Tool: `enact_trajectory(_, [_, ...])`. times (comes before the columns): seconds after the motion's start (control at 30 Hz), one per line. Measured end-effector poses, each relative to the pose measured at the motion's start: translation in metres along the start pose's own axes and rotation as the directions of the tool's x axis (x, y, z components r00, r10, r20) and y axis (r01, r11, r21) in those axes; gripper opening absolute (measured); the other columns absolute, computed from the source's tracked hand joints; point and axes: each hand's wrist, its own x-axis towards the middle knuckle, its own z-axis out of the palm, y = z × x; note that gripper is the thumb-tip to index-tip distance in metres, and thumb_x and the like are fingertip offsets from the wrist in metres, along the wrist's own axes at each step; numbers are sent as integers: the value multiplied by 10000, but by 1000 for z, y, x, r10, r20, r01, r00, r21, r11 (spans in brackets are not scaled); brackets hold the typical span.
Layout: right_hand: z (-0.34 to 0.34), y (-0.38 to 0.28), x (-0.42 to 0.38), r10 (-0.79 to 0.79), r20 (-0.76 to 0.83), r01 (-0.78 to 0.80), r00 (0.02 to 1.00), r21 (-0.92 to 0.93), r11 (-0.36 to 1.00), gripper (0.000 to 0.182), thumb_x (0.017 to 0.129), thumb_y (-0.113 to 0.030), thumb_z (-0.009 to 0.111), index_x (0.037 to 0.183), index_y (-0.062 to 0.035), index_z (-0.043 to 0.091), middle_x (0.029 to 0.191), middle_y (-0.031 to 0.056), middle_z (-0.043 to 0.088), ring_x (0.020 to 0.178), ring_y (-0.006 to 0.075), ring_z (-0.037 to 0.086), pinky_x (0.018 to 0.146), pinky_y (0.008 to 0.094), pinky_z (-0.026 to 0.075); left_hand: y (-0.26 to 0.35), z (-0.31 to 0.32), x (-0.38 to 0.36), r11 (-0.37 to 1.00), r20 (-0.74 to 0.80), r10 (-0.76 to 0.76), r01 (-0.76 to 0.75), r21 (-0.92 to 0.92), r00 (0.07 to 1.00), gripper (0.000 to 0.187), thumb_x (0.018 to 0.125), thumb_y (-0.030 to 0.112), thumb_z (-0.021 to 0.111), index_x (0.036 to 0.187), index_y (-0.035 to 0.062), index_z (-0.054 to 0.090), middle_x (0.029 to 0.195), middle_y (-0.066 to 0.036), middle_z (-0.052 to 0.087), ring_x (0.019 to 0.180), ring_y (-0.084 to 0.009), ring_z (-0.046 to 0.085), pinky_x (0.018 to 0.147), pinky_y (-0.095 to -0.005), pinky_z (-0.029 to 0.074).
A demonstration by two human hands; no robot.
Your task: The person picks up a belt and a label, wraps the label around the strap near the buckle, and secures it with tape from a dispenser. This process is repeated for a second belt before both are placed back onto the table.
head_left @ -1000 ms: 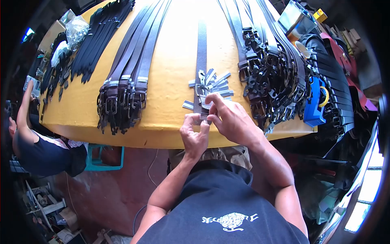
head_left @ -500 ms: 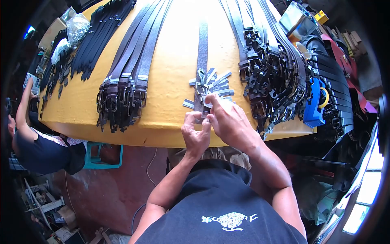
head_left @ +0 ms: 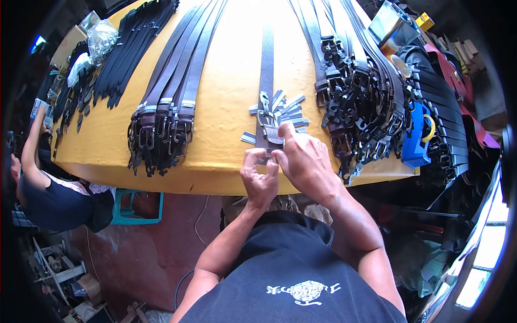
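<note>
Yellow tabletop (head_left: 226, 156). Far left: black straps (head_left: 132, 56) are lying side by side. Left: brown belts (head_left: 177, 81) are fanning, buckles (head_left: 164, 129) toward near edge. Centre: a single belt (head_left: 267, 64) is lying lengthwise; grey strips (head_left: 293, 103) are lying around it. Right: heaped belts (head_left: 358, 89) are lying; a blue dispenser (head_left: 416, 132) is standing beside them.

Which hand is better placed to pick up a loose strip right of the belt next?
Right hand, probably: it sits just below the strips fanned out on that side of the belt. The left hand is lower and farther left. Both look occupied, though.
</note>
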Motion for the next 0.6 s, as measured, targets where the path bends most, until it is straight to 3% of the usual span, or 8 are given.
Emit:
enact_trajectory(0.13, [1,11,3,39,41,-40,998,30,999,356,828,-198,660,1071,-9,481,782,180,649,763,357,641,690,426,476,0,-3,1,997,6,-59,59,-53,998,129,765,6,559,887,-33,546,836,-79,542,786,-145,537,725,-288,446])
enact_trajectory(0.2, [10,19,4,11,-3,-10,1000,283,959,363,820,-196,678,1047,3,477,796,182,648,767,314,653,697,401,484,-1,-2,1,992,0,-77,77,-100,997,131,765,7,556,889,-33,547,838,-72,546,774,-139,535,721,-283,446])
enact_trajectory(0.33, [32,29,3,30,-50,6,998,601,800,335,812,-124,690,1010,4,451,831,133,622,791,185,636,723,322,492,0,-3,2,988,-3,-90,89,-127,996,119,775,15,553,887,-27,557,819,-55,564,755,-119,530,703,-271,444])
enact_trajectory(0.43, [62,39,4,33,-182,113,983,735,668,307,800,-54,670,994,10,440,771,106,566,779,173,598,708,309,480,1,-8,2,994,42,-88,90,-59,995,99,828,-20,519,919,-12,556,860,-24,590,785,-54,517,736,-213,435])
enact_trajectory(0.6, [67,36,-3,60,-113,79,992,907,414,293,824,-6,636,1014,-21,413,902,51,516,862,101,535,764,252,457,3,-8,3,982,-4,-130,128,-139,992,84,823,11,537,894,-5,577,804,-17,583,748,-71,498,699,-236,431])
